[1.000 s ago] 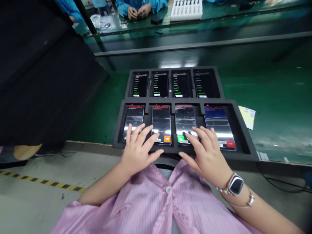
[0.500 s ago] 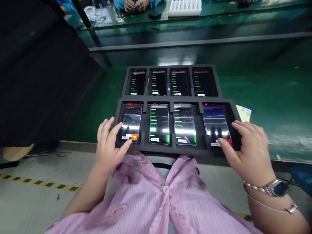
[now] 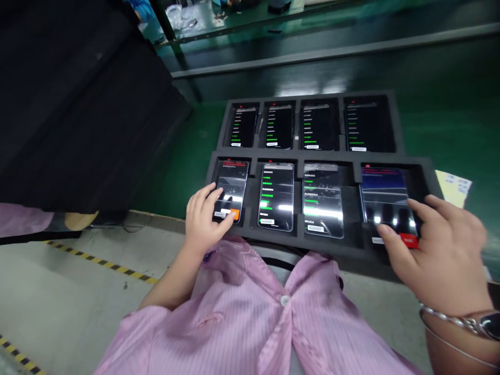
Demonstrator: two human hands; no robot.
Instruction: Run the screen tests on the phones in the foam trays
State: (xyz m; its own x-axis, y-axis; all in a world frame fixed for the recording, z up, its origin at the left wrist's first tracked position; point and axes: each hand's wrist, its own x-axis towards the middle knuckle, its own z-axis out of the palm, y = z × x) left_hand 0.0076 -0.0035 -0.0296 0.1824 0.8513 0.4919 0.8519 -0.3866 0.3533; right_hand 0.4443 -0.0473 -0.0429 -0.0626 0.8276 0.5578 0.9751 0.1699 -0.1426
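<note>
My left hand (image 3: 205,216) is open at the front tray's left end. Its thumb lies over the orange button of the leftmost phone (image 3: 235,179), and its fingers rest along that phone's left side. At the other end my right hand (image 3: 445,255) is spread, holding nothing. Its thumb reaches over the lower part of the rightmost phone (image 3: 385,192), beside a red button, with a fingertip near the right edge. Between them lie two phones, one (image 3: 276,195) with white and green text lines and another (image 3: 322,200) with similar lines under glare.
The dark foam front tray (image 3: 253,234) adjoins a back tray (image 3: 397,125) with several more lit phones. A yellow paper (image 3: 453,187) lies right of the front tray on the green bench (image 3: 441,120). Black cloth (image 3: 78,104) hangs at left.
The view has turned left, so the trays appear farther right. Green blocks at the lower right of the two middle phones' screens are gone. Both hands stay at the end phones.
</note>
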